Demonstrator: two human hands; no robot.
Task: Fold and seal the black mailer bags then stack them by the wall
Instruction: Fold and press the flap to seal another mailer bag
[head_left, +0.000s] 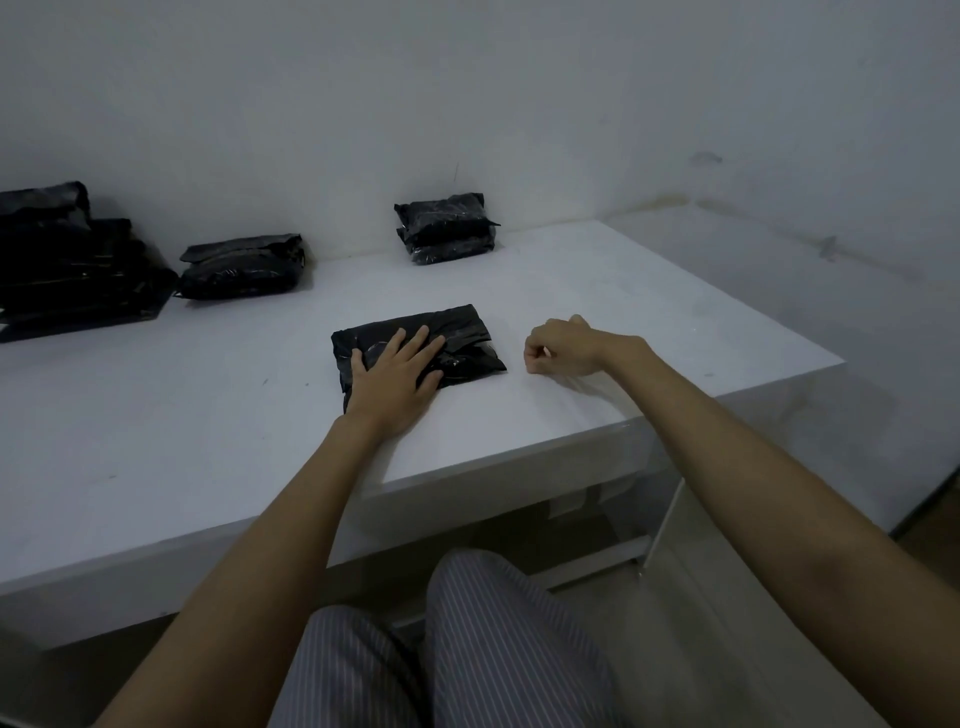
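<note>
A folded black mailer bag (470, 338) lies on the white table (156, 415) in front of me. My left hand (397, 371) presses flat on its left half, fingers straight and spread. My right hand (561, 348) rests on the table just right of the bag, apart from it. Its fingers are curled, and a small white scrap (545, 352) shows pinched at the fingertips. By the wall behind stands a short stack of folded black mailers (447, 228).
Another low pile of black bags (244, 267) sits by the wall at the left. A taller heap of black bags (67, 254) fills the far left edge. The table's right corner (831, 361) drops off near my right hand. My striped trousers (467, 649) are below.
</note>
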